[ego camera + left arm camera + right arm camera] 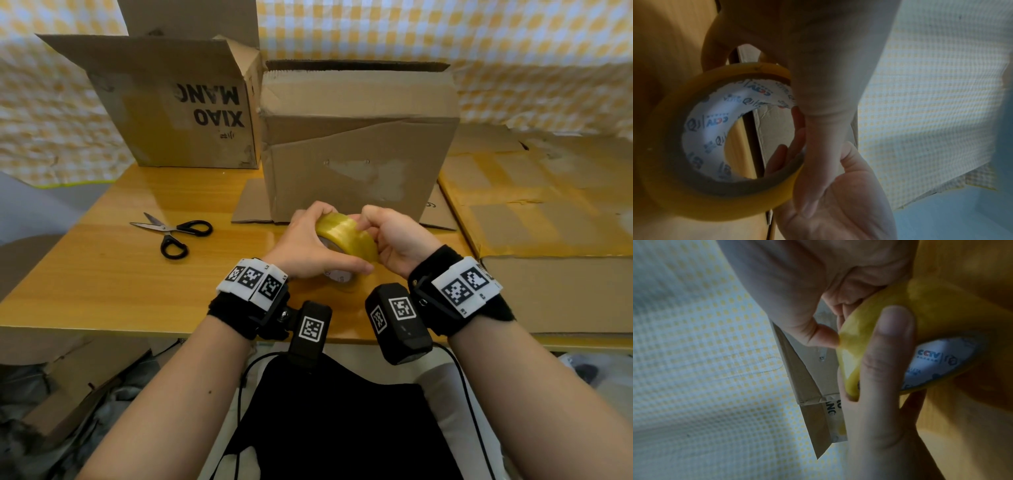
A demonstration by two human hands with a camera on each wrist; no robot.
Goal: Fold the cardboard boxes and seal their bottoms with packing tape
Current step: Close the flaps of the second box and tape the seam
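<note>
My left hand (317, 238) grips a yellow roll of packing tape (346, 234) just above the wooden table (102, 274), thumb along its near side and fingers curled over the far side. My right hand (368, 222) is curled over the roll's top, thumb tip pressed on the outer tape surface (851, 344). The left wrist view looks through the roll's printed white core (701, 129). Right behind the hands stands a brown cardboard box (359, 164), lower flaps splayed flat on the table. A second box (178, 102), printed XIAO MANG upside down, stands open at the back left.
Black-handled scissors (174, 233) lie open on the table left of the hands. Flattened cardboard sheets (548, 205) are stacked along the right side. A yellow-checked cloth (513, 51) hangs behind. More cardboard scraps (68, 394) lie on the floor at lower left.
</note>
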